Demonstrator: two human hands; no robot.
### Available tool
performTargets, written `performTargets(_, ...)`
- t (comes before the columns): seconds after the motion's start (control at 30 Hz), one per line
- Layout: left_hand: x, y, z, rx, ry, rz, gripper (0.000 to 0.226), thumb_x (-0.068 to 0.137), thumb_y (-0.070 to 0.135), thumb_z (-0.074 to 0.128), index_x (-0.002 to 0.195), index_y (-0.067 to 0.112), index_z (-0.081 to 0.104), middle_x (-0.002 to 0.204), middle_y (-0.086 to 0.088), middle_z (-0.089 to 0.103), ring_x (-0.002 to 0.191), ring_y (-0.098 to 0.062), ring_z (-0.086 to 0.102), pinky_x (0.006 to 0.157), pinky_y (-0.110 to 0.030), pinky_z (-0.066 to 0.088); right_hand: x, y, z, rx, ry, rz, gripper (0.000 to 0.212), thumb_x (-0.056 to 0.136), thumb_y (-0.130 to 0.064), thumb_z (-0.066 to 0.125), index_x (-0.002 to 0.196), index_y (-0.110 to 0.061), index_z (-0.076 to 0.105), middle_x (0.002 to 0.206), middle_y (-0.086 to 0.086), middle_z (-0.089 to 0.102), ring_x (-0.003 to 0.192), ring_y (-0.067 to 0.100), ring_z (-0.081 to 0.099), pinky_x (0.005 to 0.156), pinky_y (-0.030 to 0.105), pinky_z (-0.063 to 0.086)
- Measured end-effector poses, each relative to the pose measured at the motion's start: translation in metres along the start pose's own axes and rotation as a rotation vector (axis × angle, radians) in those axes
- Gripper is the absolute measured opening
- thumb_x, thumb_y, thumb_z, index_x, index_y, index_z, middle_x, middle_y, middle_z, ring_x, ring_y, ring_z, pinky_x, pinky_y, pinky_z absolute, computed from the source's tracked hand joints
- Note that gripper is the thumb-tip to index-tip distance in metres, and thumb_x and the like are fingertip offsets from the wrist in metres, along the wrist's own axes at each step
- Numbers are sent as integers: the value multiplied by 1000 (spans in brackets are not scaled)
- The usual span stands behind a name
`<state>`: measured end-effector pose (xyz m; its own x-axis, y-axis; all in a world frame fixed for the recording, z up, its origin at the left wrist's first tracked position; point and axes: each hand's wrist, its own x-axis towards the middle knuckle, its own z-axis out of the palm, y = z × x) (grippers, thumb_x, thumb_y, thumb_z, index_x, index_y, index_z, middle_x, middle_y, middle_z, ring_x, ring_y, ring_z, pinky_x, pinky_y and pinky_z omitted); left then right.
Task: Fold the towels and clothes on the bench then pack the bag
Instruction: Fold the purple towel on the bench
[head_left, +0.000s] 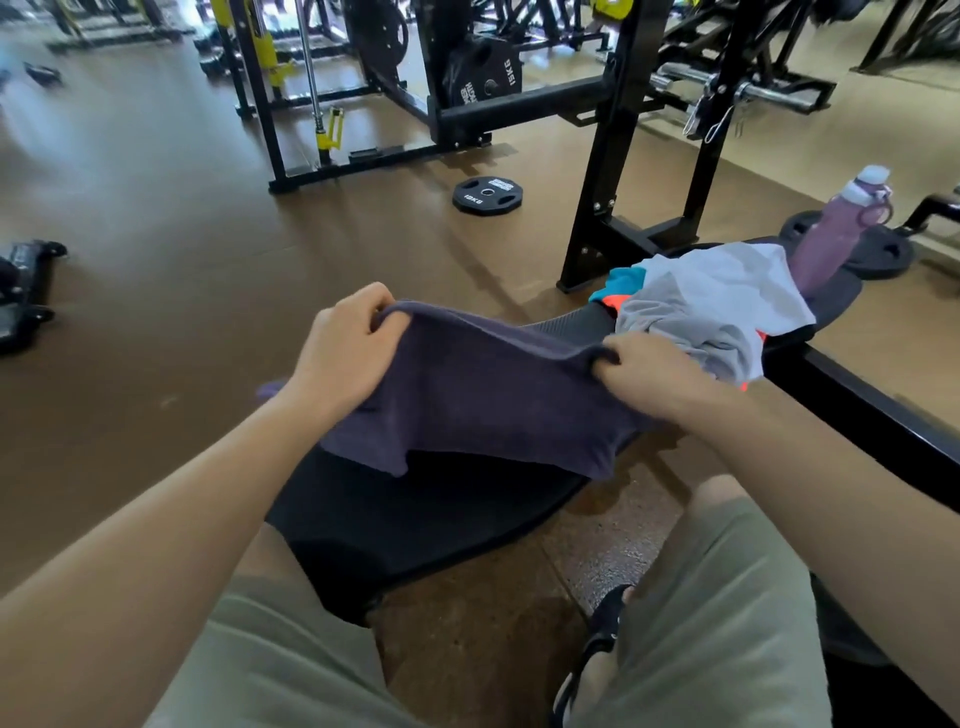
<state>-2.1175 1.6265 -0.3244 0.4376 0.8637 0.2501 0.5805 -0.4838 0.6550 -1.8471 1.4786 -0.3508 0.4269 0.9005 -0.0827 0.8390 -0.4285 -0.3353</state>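
A dark purple towel (483, 395) hangs spread between my two hands above the black bench (415, 514). My left hand (343, 348) grips its upper left corner, and my right hand (649, 374) pinches its upper right corner. Its lower edge drapes down toward the bench pad. Farther along the bench lies a crumpled pile: a light grey garment (722, 306) on top, with a teal piece (623, 283) and an orange piece (610, 303) partly hidden under it. No bag is in view.
A purple water bottle (836, 234) stands at the far end of the bench. A black rack upright (608, 156) rises just left of the clothes pile. A 10 kg plate (487, 195) lies on the brown floor. My knees in olive shorts flank the bench.
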Motion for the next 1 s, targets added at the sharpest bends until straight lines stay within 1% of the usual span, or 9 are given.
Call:
performTargets(0.1,-7,8,6,36,-32,29,29,97,32,51,73,18,46,63,2,53,66,-19,51,66,-42,43,-13,-26,14,-19,-527,49,11,90,-22,60,89,-12,65,85,16,72,77,32,71,65,37,58)
performTargets(0.13,-9,10,8,38,-44,43,28,96,34,51,74,18,47,65,1,55,68,-21,53,67,-44,46,-15,-34,19,-22,-577,12,13,88,-24,63,92,-12,66,86,15,74,79,32,72,68,37,59)
performTargets(0.27,-18,18,12,78,-67,109,26,95,38,52,77,20,49,68,3,58,71,-24,57,66,-42,49,-22,-68,36,244,-228,-136,25,83,-36,72,100,-26,57,98,-5,67,94,17,64,76,34,51)
performTargets(0.37,-20,19,14,120,-53,104,25,94,38,52,78,20,49,68,4,58,71,-23,57,62,-38,46,-30,-94,43,500,-171,-128,43,79,-47,78,108,-29,53,99,-11,64,91,7,60,71,28,47)
performTargets(0.5,-26,17,13,146,-53,123,20,93,37,53,80,23,51,70,4,61,71,-23,59,62,-38,50,-31,-111,59,578,-44,-77,22,87,-39,70,94,-26,55,89,-9,65,86,10,62,68,28,46)
performTargets(0.77,-35,0,4,53,-75,170,13,96,20,54,94,24,42,68,7,55,66,-22,55,62,-40,49,-21,-113,72,604,-76,19,12,97,-21,54,87,-16,58,84,2,67,81,19,65,69,33,53)
performTargets(0.83,-37,-4,4,62,-120,204,18,98,18,53,94,23,37,71,5,52,67,-21,52,60,-39,45,-19,-116,62,920,-150,151,13,97,-15,52,86,-9,56,77,10,65,70,23,66,65,38,59)
performTargets(0.9,-42,-7,6,77,-212,259,22,99,13,52,93,23,33,76,5,49,70,-15,48,61,-35,38,-17,-121,46,1321,-200,294,13,97,-11,50,85,-9,55,69,10,55,55,19,58,50,29,52)
performTargets(1.0,-51,-8,15,23,-268,317,26,95,2,46,91,26,35,85,6,45,78,-13,45,66,-29,36,-14,-125,30,1580,-240,344,16,97,-12,50,82,-8,54,67,7,54,51,15,57,47,25,49)
